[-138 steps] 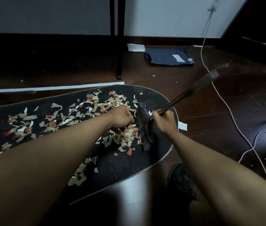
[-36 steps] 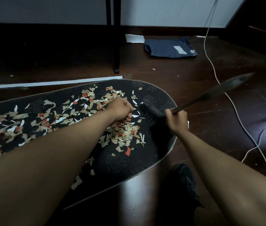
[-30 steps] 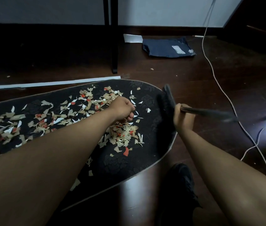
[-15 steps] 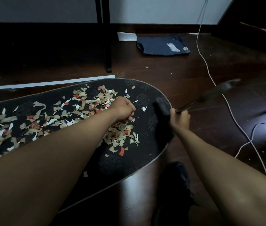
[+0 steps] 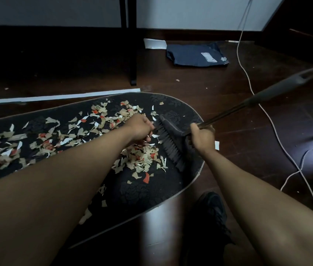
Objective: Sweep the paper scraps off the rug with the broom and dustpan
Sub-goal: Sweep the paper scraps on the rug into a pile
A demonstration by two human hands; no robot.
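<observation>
**Two hands at rug's rounded end, broom back on pile**

Black shoe (image 5: 212,217) nearest, on floor. Right hand (image 5: 202,138) grips broom (image 5: 171,143) low on its handle; bristles now touch rug (image 5: 148,191) beside paper scraps (image 5: 140,158), lifted clear 0.5 s ago. Left hand (image 5: 139,129) stays fisted over pile; contents not visible. Dustpan unseen. Farther: white cable (image 5: 267,116), blue packet (image 5: 197,54).

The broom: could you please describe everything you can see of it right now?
The broom is dark, apparently plastic, with a long narrow head of dark bristles and a thin shaft ending in a thicker grey grip. Its bristles rest on the dark rug beside the piled paper scraps. The right hand grips the shaft just above the head; the left hand sits against the bristles' far end.
</observation>
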